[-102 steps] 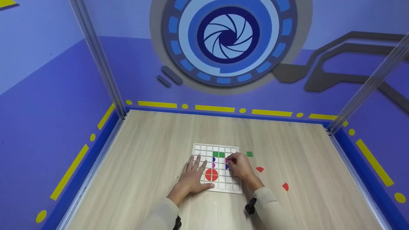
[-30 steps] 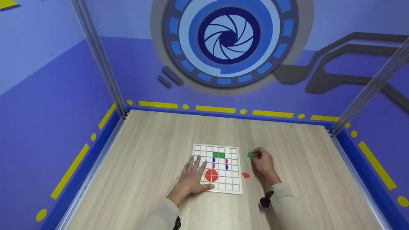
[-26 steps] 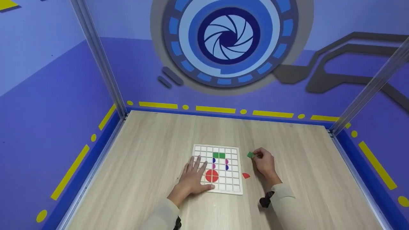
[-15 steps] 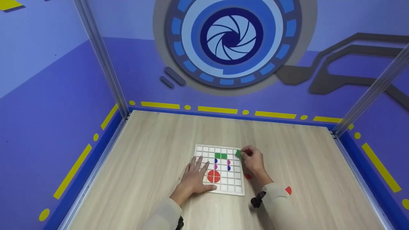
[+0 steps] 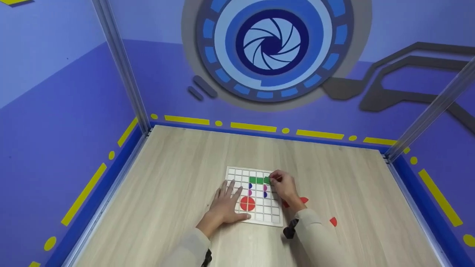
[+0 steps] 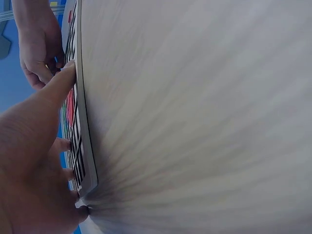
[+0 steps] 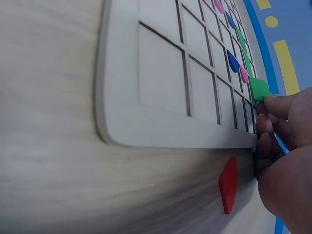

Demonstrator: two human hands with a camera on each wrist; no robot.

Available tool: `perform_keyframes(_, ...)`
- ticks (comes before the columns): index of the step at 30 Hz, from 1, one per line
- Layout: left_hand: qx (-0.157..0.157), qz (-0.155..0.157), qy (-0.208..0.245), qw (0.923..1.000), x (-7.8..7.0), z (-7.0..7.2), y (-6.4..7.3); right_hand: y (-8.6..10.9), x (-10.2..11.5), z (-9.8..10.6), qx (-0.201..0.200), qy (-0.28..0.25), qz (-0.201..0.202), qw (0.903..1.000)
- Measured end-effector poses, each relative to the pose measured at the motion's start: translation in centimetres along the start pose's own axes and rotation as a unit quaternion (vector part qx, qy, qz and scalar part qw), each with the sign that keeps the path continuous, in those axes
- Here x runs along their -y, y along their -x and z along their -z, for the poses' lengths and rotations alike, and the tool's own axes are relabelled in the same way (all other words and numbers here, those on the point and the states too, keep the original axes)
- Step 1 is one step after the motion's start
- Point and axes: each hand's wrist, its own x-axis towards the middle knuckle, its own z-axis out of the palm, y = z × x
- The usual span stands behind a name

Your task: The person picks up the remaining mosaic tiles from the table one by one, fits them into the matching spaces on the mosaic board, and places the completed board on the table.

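Note:
My right hand (image 5: 285,185) pinches a green square tile (image 7: 259,88) between thumb and fingers at the upper right part of a white grid board (image 5: 267,219). In the right wrist view the tile is tilted over a cell, beside the row of green tiles. My left hand (image 5: 225,205) lies spread over the board's left side, its thumb (image 6: 63,80) on the near edge. Two green tiles (image 5: 256,180) sit in the board, with blue and pink half-round pieces (image 5: 265,191) below them. Red quarter pieces (image 5: 247,203) form a circle near the left thumb.
Loose red pieces lie right of the board: one (image 7: 228,185) close to its edge, partly hidden by the right wrist in the head view, another (image 5: 304,200) just beyond, and one (image 5: 333,221) farther right. Purple walls (image 5: 159,81) enclose the wooden table (image 5: 178,155).
My right hand picked up the green tile from the table right of the board and carried it left over the board. Earlier, a red piece was moved nearer the board. My left hand stays put.

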Motion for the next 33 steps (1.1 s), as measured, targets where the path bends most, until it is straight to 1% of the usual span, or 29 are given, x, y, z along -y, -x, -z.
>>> perform_keyframes(4,-0.003,-0.009,0.004,0.9999,0.3,0.0,0.0,-0.2,0.4,-0.3,0.003,0.013,0.001,0.9999)
perform_keyframes(9,-0.004,-0.009,0.005,0.9999,0.3,0.2,-0.1,-0.2,0.7,-0.3,0.002,0.013,0.012,0.9998)
perform_keyframes(12,-0.003,-0.010,0.010,0.9999,0.2,0.2,-0.1,0.0,0.4,-0.6,-0.008,0.023,0.017,0.9996)
perform_keyframes(18,-0.004,-0.013,0.014,0.9998,0.2,-0.1,0.1,0.3,-0.2,-1.2,-0.037,0.059,0.057,0.9960)
perform_keyframes(23,0.001,-0.013,0.019,0.9997,0.4,-0.2,0.0,0.5,-0.2,-1.5,-0.045,0.061,0.059,0.9954)
perform_keyframes(27,-0.004,-0.018,0.025,0.9995,0.4,-0.2,-0.1,0.6,-0.1,-1.5,-0.049,0.066,0.060,0.9948)
perform_keyframes(30,-0.005,-0.018,0.028,0.9994,0.4,-0.3,-0.1,0.7,0.0,-1.4,-0.043,0.087,0.075,0.9925)
perform_keyframes(33,-0.002,-0.016,0.026,0.9995,0.4,-0.4,-0.1,1.0,0.4,-0.9,-0.020,0.124,0.098,0.9871)
